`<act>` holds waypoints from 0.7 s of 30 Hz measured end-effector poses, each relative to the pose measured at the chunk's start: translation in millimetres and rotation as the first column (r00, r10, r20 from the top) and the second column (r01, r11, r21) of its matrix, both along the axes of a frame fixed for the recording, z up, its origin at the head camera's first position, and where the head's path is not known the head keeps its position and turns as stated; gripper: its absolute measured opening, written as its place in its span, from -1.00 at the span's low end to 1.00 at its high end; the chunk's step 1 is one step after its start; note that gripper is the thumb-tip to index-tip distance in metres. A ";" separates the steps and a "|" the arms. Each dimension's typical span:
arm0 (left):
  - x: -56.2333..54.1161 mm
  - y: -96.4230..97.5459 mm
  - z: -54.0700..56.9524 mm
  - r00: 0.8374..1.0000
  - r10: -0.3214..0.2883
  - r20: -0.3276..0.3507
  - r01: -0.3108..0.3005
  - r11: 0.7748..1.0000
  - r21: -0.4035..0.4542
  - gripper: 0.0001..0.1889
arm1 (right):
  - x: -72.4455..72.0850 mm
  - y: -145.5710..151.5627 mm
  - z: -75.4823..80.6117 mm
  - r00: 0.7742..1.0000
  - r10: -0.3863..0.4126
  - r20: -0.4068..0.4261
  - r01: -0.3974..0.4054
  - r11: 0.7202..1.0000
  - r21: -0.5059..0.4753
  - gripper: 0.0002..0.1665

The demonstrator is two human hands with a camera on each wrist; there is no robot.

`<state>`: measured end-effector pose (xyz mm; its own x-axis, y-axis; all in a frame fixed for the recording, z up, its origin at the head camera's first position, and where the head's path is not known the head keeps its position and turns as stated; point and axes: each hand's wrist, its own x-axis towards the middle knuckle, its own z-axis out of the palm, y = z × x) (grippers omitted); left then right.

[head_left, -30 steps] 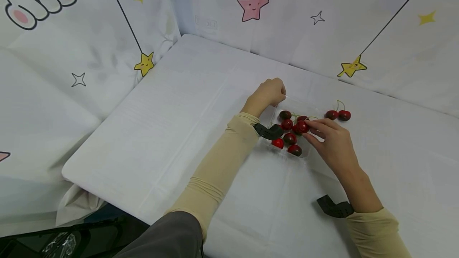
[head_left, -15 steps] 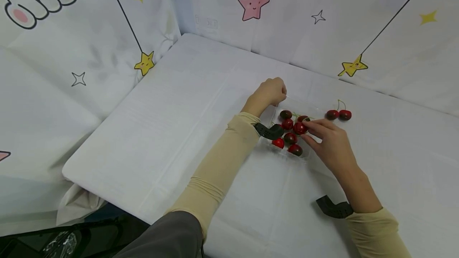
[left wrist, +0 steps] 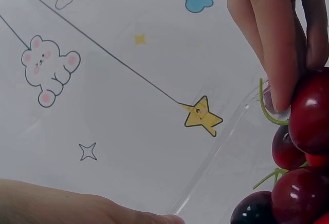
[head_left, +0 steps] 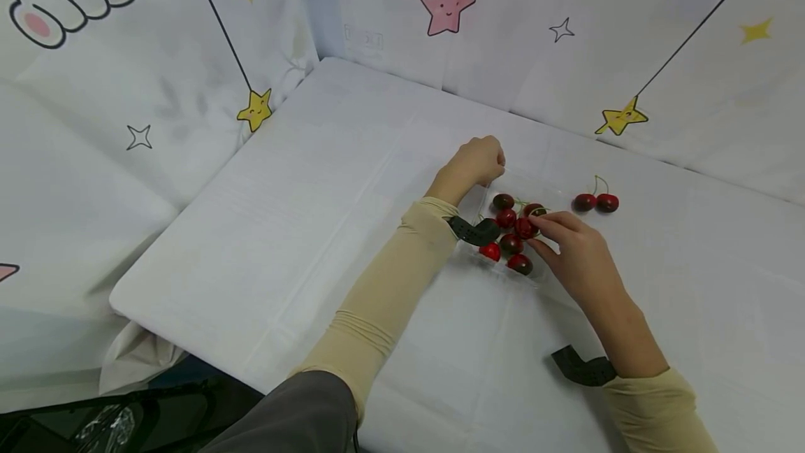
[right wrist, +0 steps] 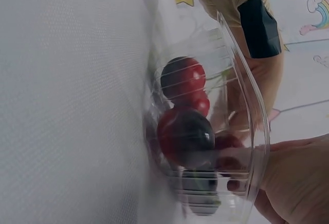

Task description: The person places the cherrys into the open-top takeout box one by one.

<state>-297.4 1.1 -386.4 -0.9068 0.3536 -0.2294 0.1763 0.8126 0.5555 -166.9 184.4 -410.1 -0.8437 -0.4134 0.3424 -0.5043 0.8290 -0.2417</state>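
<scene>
A clear plastic box (head_left: 534, 278) with several dark red cherries (head_left: 511, 243) in it stands on the white table. My left hand (head_left: 474, 159) has its fingers curled at the box's far left corner and holds the rim; in the left wrist view its thumb (left wrist: 118, 215) lies at that edge. My right hand (head_left: 581, 254) reaches in over the right side. Its thumb and fingertips pinch a red cherry (head_left: 525, 228) low among the others. The left wrist view shows the right hand's fingers (left wrist: 275, 49) beside a large cherry (left wrist: 312, 113) and a green stem.
Two cherries joined by their stems (head_left: 595, 202) lie on the table just beyond the box to the right. A white cloth wall with printed stars (head_left: 446, 5) rises along the back and left. Black cameras (head_left: 474, 231) sit on both wrists.
My right hand has moved slightly left and down, lowering the pinched cherry in among the others in the box. My left hand has kept its place at the corner.
</scene>
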 end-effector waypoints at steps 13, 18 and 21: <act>0.8 1.0 0.2 1.000 -0.007 0.004 0.007 1.000 0.004 -0.76 | 4.1 -6.4 2.7 1.000 0.016 0.008 -0.017 0.997 0.078 -0.52; 0.8 1.7 0.6 1.000 -0.006 0.002 0.006 1.000 -0.002 -0.76 | 4.6 -8.0 4.9 0.998 0.013 0.063 -0.019 0.994 0.103 -0.51; 0.8 2.2 0.6 1.000 -0.007 0.001 0.007 1.000 -0.006 -0.75 | 4.1 -8.4 5.0 0.996 0.011 0.090 -0.022 0.993 0.119 -0.52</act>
